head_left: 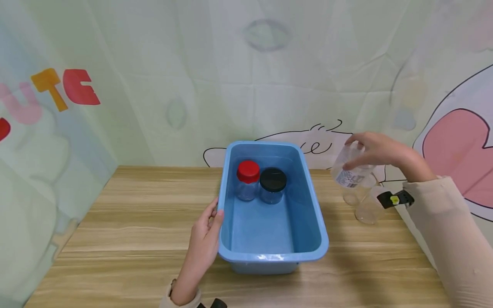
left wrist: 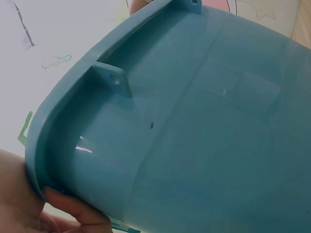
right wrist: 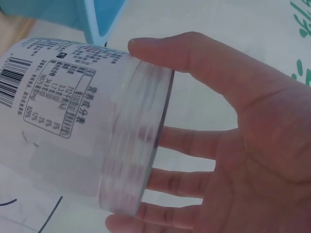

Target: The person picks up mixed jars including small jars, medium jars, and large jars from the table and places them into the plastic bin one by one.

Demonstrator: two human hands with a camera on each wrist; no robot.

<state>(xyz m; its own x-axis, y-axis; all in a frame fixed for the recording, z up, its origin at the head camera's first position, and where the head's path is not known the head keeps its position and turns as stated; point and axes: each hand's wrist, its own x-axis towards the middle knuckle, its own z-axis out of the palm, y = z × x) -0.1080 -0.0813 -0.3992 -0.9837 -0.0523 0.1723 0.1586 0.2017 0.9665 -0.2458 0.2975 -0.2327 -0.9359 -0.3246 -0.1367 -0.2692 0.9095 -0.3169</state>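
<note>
My left hand [head_left: 206, 235] grips the left rim of a blue plastic bin [head_left: 319, 239]; in the left wrist view, thumb and fingers are curled at the edge of the bin's outer wall [left wrist: 194, 126]. Inside the bin stand a clear jar with a red lid [head_left: 248, 172] and another with a black lid [head_left: 273, 179], side by side at the far end. To the right of the bin, my right hand [head_left: 379, 149] holds a clear plastic jar [head_left: 348, 176] in the air. In the right wrist view, thumb and fingers span its threaded neck [right wrist: 131, 131]; a printed label [right wrist: 53, 97] covers its side.
Beneath the raised jar, more clear jars [head_left: 367, 209] stand on the wooden table [head_left: 154, 205], partly hidden by the jar and right wrist. A printed cloth [head_left: 185, 85] hangs behind the table and along its sides.
</note>
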